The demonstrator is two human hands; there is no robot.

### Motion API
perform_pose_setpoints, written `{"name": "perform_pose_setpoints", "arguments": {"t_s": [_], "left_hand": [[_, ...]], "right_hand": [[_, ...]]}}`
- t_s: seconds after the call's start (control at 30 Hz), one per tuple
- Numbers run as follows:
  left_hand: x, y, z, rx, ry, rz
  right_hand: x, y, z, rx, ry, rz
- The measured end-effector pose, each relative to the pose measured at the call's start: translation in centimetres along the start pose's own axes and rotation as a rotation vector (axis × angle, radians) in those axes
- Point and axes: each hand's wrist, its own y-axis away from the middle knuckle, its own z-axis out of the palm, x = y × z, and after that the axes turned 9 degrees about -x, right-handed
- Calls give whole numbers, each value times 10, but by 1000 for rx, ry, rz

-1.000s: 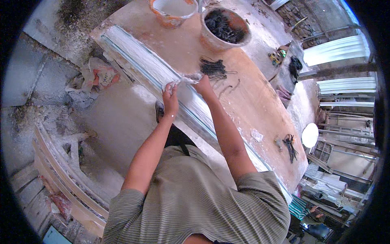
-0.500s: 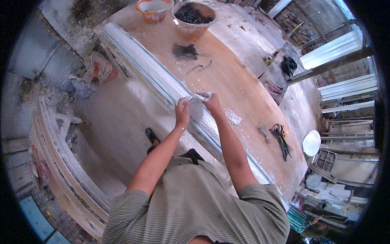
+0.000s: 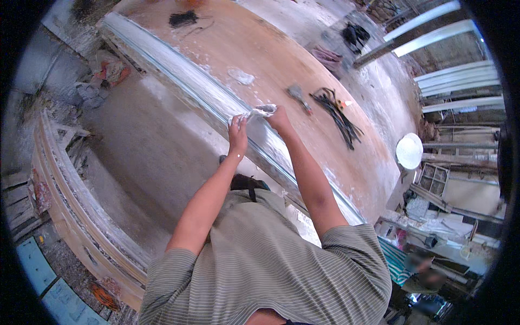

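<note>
A long white moulded strip (image 3: 179,81) with blue-edged sides runs diagonally along the near edge of a wide tan table (image 3: 216,49). My right hand (image 3: 280,120) is closed round a wet, white, plaster-coated wad (image 3: 265,110) above the strip; its exact kind cannot be made out. At the strip's near edge, my left hand (image 3: 237,135) has its fingers stretched out, whitened at the tips, close to the wad's left end. Beyond the hands lie a white smear of plaster (image 3: 241,76) and a flat brush-like tool (image 3: 298,97).
Dark strips (image 3: 336,116) lie bundled on the table, and a dark fibre clump (image 3: 183,19) sits farther off. A white round bucket (image 3: 409,151) stands beyond the right end. Curved wooden mouldings (image 3: 81,216) stand at left. Another person (image 3: 425,271) is at lower right.
My body and both hands have shifted right along the strip, so the table things appear farther left. The orange buckets have left the view. My right hand still grips the white wad.
</note>
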Motion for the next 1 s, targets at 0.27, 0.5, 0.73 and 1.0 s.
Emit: {"name": "perform_pose_setpoints", "arguments": {"t_s": [0.27, 0.5, 0.73, 1.0], "left_hand": [[-18, 126, 129, -3, 18, -43], [-28, 250, 249, 25, -85, -45], [-43, 356, 359, 45, -86, -51], [-63, 478, 484, 145, -89, -17]], "right_hand": [[84, 143, -75, 60, -32, 10], [161, 272, -155, -32, 38, 10], [238, 384, -220, 10, 65, 11], [312, 504, -293, -43, 81, 25]]}}
